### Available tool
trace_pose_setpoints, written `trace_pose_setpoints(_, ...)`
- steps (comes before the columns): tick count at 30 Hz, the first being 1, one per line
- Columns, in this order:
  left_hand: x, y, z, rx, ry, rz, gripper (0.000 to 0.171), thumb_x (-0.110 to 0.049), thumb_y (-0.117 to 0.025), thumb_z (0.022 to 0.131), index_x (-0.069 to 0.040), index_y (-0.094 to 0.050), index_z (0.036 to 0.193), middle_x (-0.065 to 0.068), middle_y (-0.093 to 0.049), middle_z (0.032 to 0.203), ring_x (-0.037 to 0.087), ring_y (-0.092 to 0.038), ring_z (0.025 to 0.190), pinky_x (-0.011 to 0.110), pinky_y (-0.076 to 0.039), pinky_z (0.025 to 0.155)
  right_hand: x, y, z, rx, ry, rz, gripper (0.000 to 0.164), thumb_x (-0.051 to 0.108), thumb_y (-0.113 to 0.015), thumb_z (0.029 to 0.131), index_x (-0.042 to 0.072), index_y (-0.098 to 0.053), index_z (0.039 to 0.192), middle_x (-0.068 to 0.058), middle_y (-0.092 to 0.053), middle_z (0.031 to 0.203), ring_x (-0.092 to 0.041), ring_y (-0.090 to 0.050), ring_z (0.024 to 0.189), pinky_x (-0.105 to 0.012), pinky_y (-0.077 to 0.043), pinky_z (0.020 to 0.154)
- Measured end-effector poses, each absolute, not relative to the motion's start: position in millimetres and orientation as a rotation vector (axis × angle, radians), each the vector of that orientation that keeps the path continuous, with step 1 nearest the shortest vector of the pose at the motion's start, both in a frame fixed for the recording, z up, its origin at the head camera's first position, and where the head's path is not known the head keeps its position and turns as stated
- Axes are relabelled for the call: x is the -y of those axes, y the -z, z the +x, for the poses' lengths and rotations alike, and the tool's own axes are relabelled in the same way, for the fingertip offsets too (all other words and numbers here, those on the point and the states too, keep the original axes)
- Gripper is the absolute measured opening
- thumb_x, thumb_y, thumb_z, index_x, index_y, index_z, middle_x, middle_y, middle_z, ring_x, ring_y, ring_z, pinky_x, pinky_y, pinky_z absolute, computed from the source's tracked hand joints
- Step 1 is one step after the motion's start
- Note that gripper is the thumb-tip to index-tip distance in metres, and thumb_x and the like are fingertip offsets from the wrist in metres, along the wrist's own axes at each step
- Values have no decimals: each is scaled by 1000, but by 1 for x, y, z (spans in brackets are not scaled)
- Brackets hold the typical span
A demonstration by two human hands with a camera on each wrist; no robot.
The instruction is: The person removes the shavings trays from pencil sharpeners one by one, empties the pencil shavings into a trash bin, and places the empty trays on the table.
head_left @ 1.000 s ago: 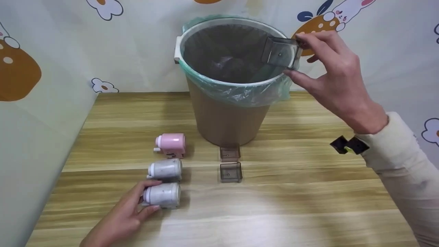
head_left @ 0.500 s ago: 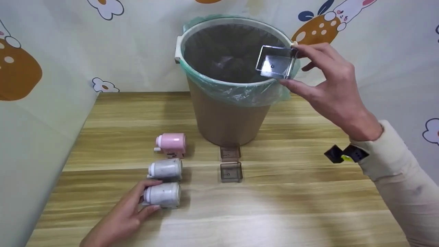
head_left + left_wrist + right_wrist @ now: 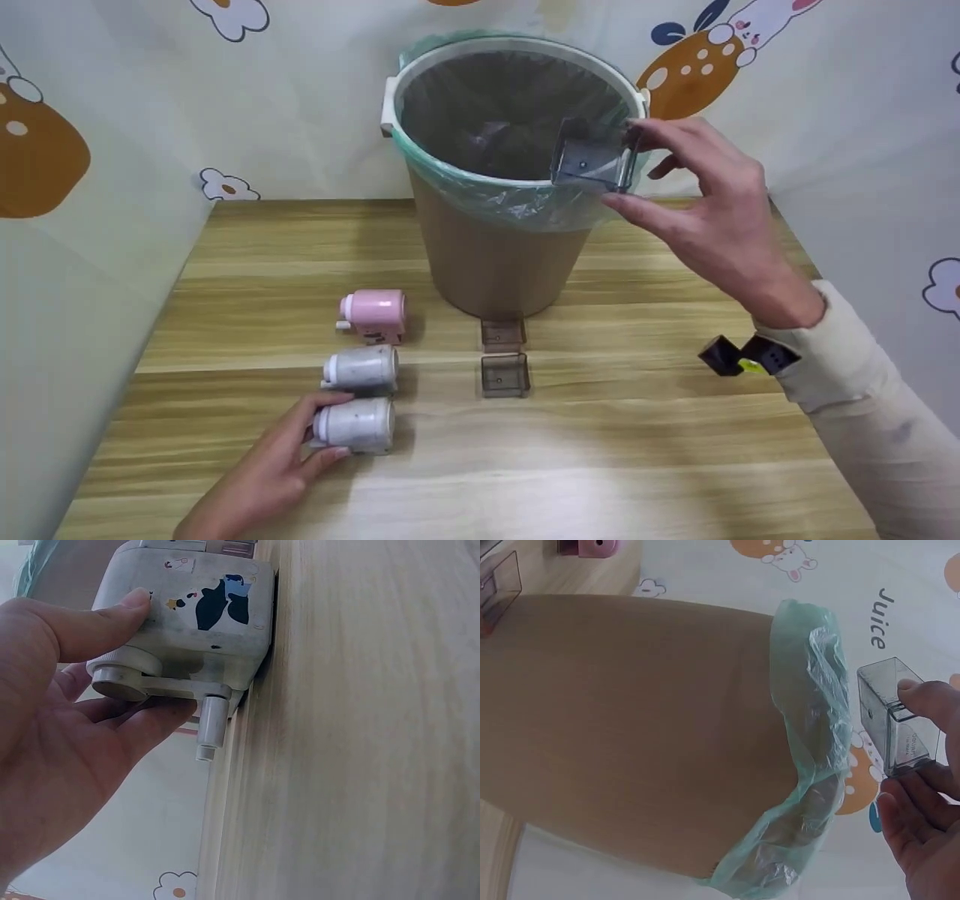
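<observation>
My left hand [image 3: 274, 461] grips the nearest grey-white crank pencil sharpener [image 3: 356, 425] on the table, thumb on one side and fingers on the other. The left wrist view shows its crank handle [image 3: 212, 721] and a dark cartoon sticker on its body. A second grey-white sharpener [image 3: 364, 369] and a pink sharpener [image 3: 379, 311] stand in line beyond it. Over the near right rim of the bin [image 3: 495, 262], my right hand [image 3: 724, 202] pinches a clear smoky shavings drawer [image 3: 900, 716] between thumb and fingers. Its open side faces the head camera; no shavings show in it.
Two more smoky drawers [image 3: 505, 376] lie on the wooden table [image 3: 637, 450], one right by the bin's foot. A green plastic liner [image 3: 525, 210] hangs over the bin's rim. Patterned wall covering [image 3: 315, 112] surrounds the table's back and sides.
My right hand has moved down and a little left with the drawer, from the bin's right rim toward its near rim, tilting it slightly. The left hand and its sharpener stay in place.
</observation>
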State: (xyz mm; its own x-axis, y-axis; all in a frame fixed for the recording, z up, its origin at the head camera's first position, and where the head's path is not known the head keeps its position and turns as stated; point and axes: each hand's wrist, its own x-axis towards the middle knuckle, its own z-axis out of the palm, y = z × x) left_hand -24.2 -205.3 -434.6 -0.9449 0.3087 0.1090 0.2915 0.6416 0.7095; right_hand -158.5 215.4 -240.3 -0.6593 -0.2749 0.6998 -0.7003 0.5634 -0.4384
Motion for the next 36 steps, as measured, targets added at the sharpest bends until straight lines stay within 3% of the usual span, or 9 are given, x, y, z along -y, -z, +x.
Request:
trace_pose_setpoints(7, 206, 433, -25, -2804, -1188, 478, 52, -24, -76, 87, -21, -51, 133, -3, -65, 123, 13, -61, 114, 37, -54, 101, -211, 246, -151, 2212, -1051, 803, 60, -3, -85, 75, 2, -63, 132, -15, -68, 123, -4, -62, 113, -15, -53, 88)
trace_pose_setpoints(15, 205, 432, -26, -2789, -1184, 456, 53, -23, -76, 86, -22, -51, 133, -2, -65, 125, 18, -61, 115, 44, -55, 101, -209, 254, -141, 2221, -997, 792, 60, 1, -87, 73, 2, -65, 129, -13, -70, 118, -6, -63, 111, -13, -54, 88)
trace_pose_setpoints(25, 204, 434, -25, -2823, -1241, 554, 51, -19, -77, 86, -18, -53, 131, -4, -65, 118, 3, -59, 107, 26, -54, 95, -203, 260, -133, 2202, -1068, 832, 59, -1, -87, 72, 3, -67, 127, -11, -71, 116, -6, -63, 103, -14, -54, 86)
trace_pose_setpoints(36, 205, 433, -25, -2812, -1225, 528, 51, -21, -77, 86, -19, -53, 131, -3, -65, 120, 4, -59, 110, 27, -54, 97, -200, 275, -124, 2223, -1128, 853, 62, -5, -88, 68, -3, -65, 126, -15, -71, 117, -8, -65, 106, -18, -58, 86)
